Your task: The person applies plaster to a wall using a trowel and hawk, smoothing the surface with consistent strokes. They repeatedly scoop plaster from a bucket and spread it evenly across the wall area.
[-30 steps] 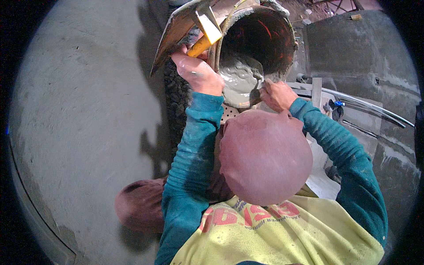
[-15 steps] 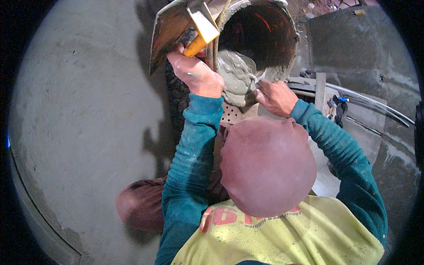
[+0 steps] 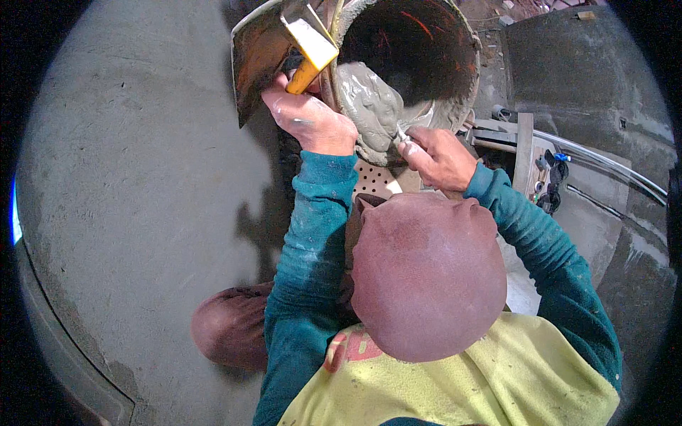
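A view from above onto a person's head in a dull red cap (image 3: 428, 277), with both arms in teal sleeves reaching up the picture toward a large dark bucket (image 3: 455, 78).

The left hand (image 3: 309, 121) is wrapped shut around the yellow handle (image 3: 304, 71) of a flat metal plastering float (image 3: 259, 60), which stands tilted at the upper left, just beside the bucket's rim. The thumb and fingers close fully around the handle's lower end, and the blade rises above the knuckles.

The right hand (image 3: 440, 156) is clenched around a thin metal tool (image 3: 401, 135), likely a small trowel, whose tip pokes out past the fingertips. That tip touches a lump of wet grey mortar (image 3: 366, 106) that sits on the bucket's lip, between the two hands. The mortar lies just above and to the left of the right fingers, and just to the right of the left hand.

A perforated panel (image 3: 373, 181) shows below the mortar. Pale pipes (image 3: 611, 167) run at the right over a grey concrete floor (image 3: 142, 213).

Compared with half a second ago, the float sits a little higher and the left hand has risen with it. The right hand is closer to the mortar, which now stands more upright on the rim.
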Available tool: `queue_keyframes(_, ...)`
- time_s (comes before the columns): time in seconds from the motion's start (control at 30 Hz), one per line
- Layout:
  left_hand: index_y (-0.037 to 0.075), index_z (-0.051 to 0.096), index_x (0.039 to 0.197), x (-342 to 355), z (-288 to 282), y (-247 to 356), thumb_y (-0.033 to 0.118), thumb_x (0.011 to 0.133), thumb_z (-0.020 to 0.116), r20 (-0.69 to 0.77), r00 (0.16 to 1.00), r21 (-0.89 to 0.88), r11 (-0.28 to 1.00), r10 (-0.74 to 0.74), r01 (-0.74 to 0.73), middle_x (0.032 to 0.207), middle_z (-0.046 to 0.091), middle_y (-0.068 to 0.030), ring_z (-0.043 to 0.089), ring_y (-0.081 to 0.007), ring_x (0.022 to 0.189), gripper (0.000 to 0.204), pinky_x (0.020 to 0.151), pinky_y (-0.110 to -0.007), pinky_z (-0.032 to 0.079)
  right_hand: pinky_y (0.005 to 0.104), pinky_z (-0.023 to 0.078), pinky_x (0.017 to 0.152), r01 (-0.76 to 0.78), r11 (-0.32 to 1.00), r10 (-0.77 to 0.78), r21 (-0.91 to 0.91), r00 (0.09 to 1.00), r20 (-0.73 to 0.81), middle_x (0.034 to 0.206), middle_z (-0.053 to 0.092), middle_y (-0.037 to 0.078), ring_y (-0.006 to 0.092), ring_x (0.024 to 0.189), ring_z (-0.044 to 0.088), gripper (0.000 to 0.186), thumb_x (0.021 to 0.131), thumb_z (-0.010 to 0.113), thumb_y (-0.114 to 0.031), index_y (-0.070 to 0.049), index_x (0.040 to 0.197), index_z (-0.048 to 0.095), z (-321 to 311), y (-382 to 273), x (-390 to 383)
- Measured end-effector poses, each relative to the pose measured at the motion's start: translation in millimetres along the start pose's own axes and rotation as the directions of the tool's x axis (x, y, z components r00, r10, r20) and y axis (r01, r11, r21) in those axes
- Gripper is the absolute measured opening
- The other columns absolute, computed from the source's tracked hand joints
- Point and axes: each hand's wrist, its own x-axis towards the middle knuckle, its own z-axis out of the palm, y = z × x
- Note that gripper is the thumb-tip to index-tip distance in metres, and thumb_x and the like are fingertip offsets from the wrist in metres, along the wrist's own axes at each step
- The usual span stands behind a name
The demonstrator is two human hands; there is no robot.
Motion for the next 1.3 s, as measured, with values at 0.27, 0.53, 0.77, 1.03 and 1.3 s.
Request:
queue_keyframes(0.27,0.015,0.057,0.109,-6,24,21,0.040,0.095,0.046,-0.037,0.979,-0.146,0.971,-0.199,0.191,0.102,0.058,0.0000,0.055,-0.0141,0.091,0.031,0.084,-0.031,0.046,0.0279,0.042,0.044,-0.214,0.739,0.139,0.638,0.976,0.167,0.065,0.058,0.002,0.0098,0.049,0.054,0.031,0.100,0.051,-0.030,-0.003,0.094,0.063,-10,-1,-14)
queue_keyframes(0.53,0.013,0.058,0.116,15,38,31,0.038,0.097,0.041,-0.067,0.914,-0.205,0.902,-0.400,0.380,0.109,0.060,-0.0055,0.061,-0.0210,0.099,0.036,0.093,-0.040,0.051,0.0238,0.042,0.044,-0.213,0.689,0.218,0.693,0.972,0.082,0.075,0.058,0.001,0.0080,0.053,0.053,0.030,0.100,0.052,-0.031,-0.004,0.107,0.062,-45,8,-28)
queue_keyframes(0.77,0.010,0.065,0.095,9,44,1,0.042,0.090,0.042,0.261,0.845,-0.135,0.850,-0.466,0.510,0.073,0.066,-0.0084,0.060,-0.0207,0.057,0.040,0.056,-0.031,0.051,0.0253,0.041,0.045,-0.190,0.820,0.249,0.540,0.968,-0.038,0.073,0.058,0.001,0.0077,0.051,0.052,0.030,0.101,0.048,-0.029,-0.002,0.104,0.062,-73,24,-69)
queue_keyframes(1.03,0.017,0.058,0.094,56,63,-10,0.037,0.093,0.039,0.016,0.791,-0.113,0.785,-0.611,0.609,0.085,0.059,-0.0018,0.060,-0.0204,0.068,0.028,0.063,-0.036,0.055,0.0244,0.041,0.037,-0.219,0.760,0.320,0.612,0.946,-0.059,0.073,0.057,0.005,0.0091,0.044,0.050,0.034,0.100,0.051,-0.033,0.000,0.104,0.059,-88,23,-78)
queue_keyframes(1.3,0.006,0.057,0.100,114,1,12,0.043,0.099,0.036,0.033,0.850,0.086,0.848,-0.526,0.522,0.101,0.068,-0.0192,0.065,-0.0289,0.087,0.042,0.079,-0.044,0.055,0.0249,0.040,0.041,-0.195,0.808,0.246,0.556,0.969,-0.018,0.070,0.057,0.002,0.0089,0.047,0.051,0.035,0.100,0.052,-0.035,-0.002,0.101,0.062,-118,-6,-44)
